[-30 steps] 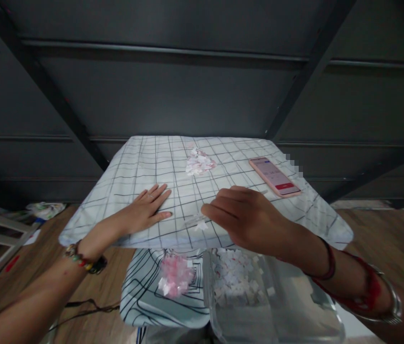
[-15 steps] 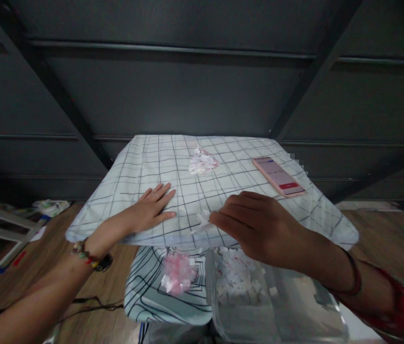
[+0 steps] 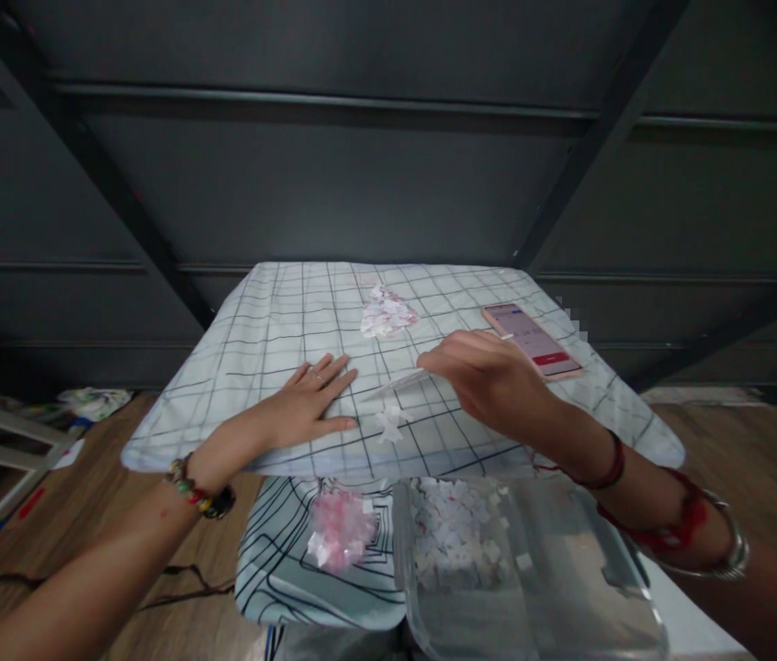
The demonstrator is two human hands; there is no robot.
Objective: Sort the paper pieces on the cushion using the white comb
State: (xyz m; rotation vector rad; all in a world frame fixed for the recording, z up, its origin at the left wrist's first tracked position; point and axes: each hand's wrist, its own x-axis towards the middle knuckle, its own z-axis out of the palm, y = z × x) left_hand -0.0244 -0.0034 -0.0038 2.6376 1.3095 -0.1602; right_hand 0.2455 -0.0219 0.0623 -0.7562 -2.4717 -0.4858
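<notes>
My left hand (image 3: 312,404) lies flat on the checked cloth (image 3: 278,312), fingers spread, holding nothing. Slim metallic tweezers (image 3: 395,384) are pinched in my right hand (image 3: 475,367), their tips pointing left, just above the cloth. Below the tips lies a little cluster of white paper bits (image 3: 392,420), to the right of my left thumb. Farther back is a larger heap of white and pinkish paper bits (image 3: 387,312). My right palm and fingertips are mostly turned from view.
A phone in a pink case (image 3: 536,344) lies at the right of the cloth. At the near side, a clear plastic box (image 3: 464,615) holds many paper scraps. Beside it, a pink and white pile (image 3: 340,528) rests on a patterned cushion (image 3: 292,588). A dark panelled wall (image 3: 333,184) stands behind.
My right hand has moved up and away from me with the tweezers, leaving the small paper cluster uncovered on the cloth. My left hand stays flat, shifted slightly right in view.
</notes>
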